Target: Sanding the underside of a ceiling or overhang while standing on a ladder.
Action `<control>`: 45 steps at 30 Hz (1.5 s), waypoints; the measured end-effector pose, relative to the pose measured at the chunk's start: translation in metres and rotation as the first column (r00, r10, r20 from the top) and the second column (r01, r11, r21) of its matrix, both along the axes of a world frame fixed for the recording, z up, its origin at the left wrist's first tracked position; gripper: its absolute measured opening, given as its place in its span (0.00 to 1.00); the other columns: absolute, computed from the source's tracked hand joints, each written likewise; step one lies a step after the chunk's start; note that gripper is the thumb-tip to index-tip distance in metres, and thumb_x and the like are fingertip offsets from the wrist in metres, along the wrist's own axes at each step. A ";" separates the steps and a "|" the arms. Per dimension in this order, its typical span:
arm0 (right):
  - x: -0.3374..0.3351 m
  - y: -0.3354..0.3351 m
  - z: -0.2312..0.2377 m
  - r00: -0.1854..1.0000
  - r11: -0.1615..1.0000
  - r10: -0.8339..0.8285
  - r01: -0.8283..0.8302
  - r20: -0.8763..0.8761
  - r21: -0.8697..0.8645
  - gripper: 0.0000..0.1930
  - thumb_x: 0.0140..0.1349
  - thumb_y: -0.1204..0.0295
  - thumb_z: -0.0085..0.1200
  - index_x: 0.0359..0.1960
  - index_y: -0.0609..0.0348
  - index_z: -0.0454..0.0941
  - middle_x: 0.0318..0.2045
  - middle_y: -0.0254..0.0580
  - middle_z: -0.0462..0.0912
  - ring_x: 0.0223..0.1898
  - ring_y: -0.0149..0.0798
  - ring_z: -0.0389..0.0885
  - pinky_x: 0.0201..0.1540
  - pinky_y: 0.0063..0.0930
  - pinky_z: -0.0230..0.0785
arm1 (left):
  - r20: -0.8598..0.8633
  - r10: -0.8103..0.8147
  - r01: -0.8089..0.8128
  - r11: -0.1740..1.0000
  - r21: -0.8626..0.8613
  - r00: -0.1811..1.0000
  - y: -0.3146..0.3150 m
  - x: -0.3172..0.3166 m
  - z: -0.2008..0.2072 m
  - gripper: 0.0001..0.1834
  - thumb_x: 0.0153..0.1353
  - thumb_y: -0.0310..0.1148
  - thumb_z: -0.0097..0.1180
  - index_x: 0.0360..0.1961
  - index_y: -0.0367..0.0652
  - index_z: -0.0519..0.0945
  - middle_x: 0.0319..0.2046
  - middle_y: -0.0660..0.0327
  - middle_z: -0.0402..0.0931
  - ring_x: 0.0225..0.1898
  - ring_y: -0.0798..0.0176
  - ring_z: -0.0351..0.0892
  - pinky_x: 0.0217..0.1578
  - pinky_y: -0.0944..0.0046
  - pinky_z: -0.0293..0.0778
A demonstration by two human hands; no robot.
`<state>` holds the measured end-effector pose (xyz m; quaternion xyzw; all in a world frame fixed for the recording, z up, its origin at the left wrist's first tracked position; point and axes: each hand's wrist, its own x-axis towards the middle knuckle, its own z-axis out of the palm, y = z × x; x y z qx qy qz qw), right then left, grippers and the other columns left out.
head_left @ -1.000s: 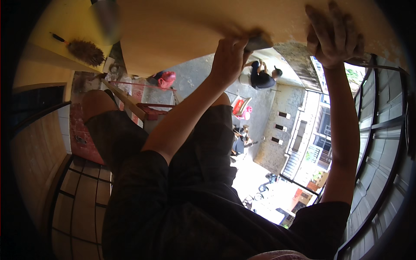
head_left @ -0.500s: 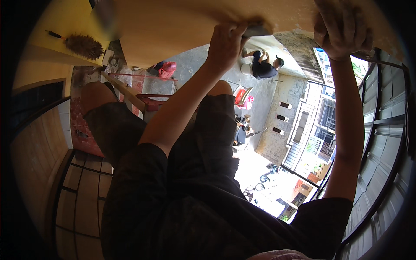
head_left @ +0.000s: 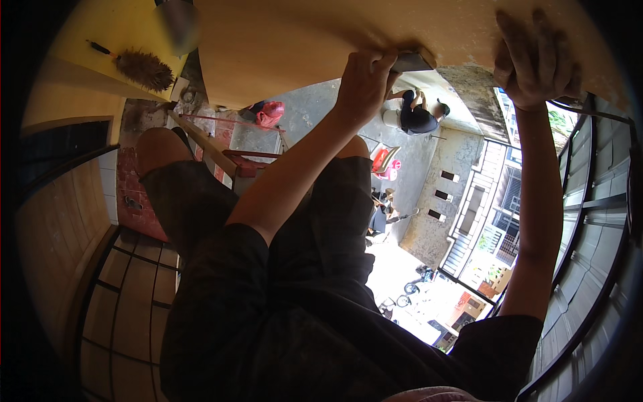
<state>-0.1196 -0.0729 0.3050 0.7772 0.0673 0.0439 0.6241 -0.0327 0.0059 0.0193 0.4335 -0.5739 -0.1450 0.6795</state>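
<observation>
My left hand (head_left: 365,84) is closed around a flat grey block (head_left: 412,61) and presses it to an orange-tan panel (head_left: 281,47) overhead. The block lies near the panel's lower edge, and part of it is hidden by my fingers. Farther right, my right hand (head_left: 536,63) rests flat on the same surface with its fingers spread and nothing in it. Both hands look dusty.
I am high above the floor, with a ladder (head_left: 207,147) by my legs. A feather duster (head_left: 144,69) lies on a yellow ledge. Below, a person (head_left: 418,117) sits on a white bucket (head_left: 392,119); a red bag (head_left: 270,114) stands nearby. Corrugated metal (head_left: 603,234) flanks my right arm.
The whole view has shifted a little, so most things appear slightly lower and to the right. My left hand keeps the block on the panel; my right hand stays spread on it.
</observation>
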 end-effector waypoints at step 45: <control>-0.005 0.013 -0.039 0.899 0.959 -0.242 0.165 0.364 0.230 0.19 0.68 0.52 0.33 0.49 0.25 0.80 0.53 0.26 0.78 0.60 0.32 0.63 0.67 0.34 0.35 | 0.011 0.075 -0.075 0.996 0.044 0.997 0.004 0.005 -0.025 0.30 0.47 0.28 0.68 0.53 0.44 0.70 0.42 0.53 0.67 0.41 0.49 0.67 0.40 0.53 0.68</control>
